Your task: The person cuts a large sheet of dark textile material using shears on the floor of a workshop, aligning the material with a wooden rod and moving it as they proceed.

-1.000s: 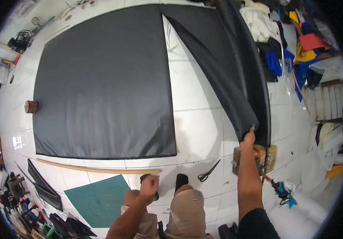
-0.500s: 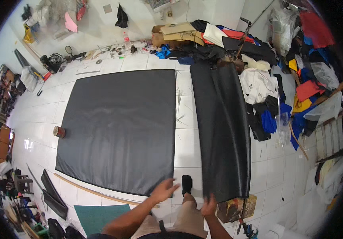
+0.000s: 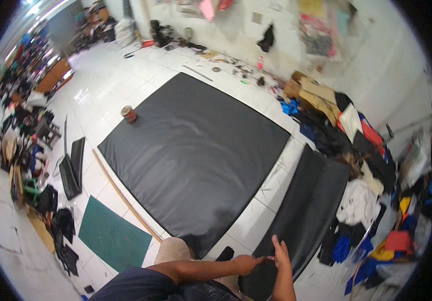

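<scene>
A large black sheet (image 3: 196, 150) lies flat on the white tiled floor. Beside it on the right lies a narrower black strip (image 3: 311, 200). My left hand (image 3: 248, 263) and my right hand (image 3: 278, 253) meet over the near end of that strip, at the bottom of the view. The right hand's fingers are stretched out and hold nothing. The left hand's fingers curl toward the right hand, and whether they pinch anything is unclear. My bent knee (image 3: 173, 251) and a dark shoe (image 3: 224, 253) show just left of the hands.
A rusty red can (image 3: 129, 114) stands on the sheet's far left corner. A long wooden stick (image 3: 125, 200) and a green cutting mat (image 3: 113, 236) lie along the sheet's left side. Piles of cloth (image 3: 366, 165) and cardboard boxes (image 3: 311, 90) crowd the right, with clutter at the far left.
My right hand, which held up a corner of the narrow strip, has let it go and the strip lies flat. Both hands have come together. The view has swung leftward.
</scene>
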### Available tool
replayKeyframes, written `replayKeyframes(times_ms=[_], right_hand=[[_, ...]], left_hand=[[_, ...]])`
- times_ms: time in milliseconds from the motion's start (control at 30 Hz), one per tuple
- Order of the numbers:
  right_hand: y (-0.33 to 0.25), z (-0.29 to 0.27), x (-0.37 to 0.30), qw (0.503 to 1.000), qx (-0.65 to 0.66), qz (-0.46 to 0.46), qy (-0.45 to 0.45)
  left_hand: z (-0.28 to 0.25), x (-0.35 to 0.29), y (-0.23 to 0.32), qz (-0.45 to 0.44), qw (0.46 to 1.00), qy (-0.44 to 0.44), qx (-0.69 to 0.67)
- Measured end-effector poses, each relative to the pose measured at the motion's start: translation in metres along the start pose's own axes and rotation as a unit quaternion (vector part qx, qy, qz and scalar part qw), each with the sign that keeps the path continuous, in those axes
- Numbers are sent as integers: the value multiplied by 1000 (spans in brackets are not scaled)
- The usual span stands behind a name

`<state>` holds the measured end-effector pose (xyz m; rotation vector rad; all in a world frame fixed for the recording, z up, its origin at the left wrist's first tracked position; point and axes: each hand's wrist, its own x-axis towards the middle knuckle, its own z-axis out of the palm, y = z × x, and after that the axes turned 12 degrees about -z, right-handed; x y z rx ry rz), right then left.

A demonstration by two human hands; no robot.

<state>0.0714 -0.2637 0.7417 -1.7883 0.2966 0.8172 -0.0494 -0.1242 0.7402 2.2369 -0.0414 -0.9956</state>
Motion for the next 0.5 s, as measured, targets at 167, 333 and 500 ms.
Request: replayKeyframes(times_ms=[167,333,500], right_hand=[[17,49,106,971,-236,-20,25],[78,-20,206,922,-319,-92,197],[20,163,156,843,-506,-59,175]], left_hand=[[-28,-44,-97,47,967,41,-248],[-56,-122,-301,-125,853,371,-345],[-75,-327,-483,-469,677,347,-449]])
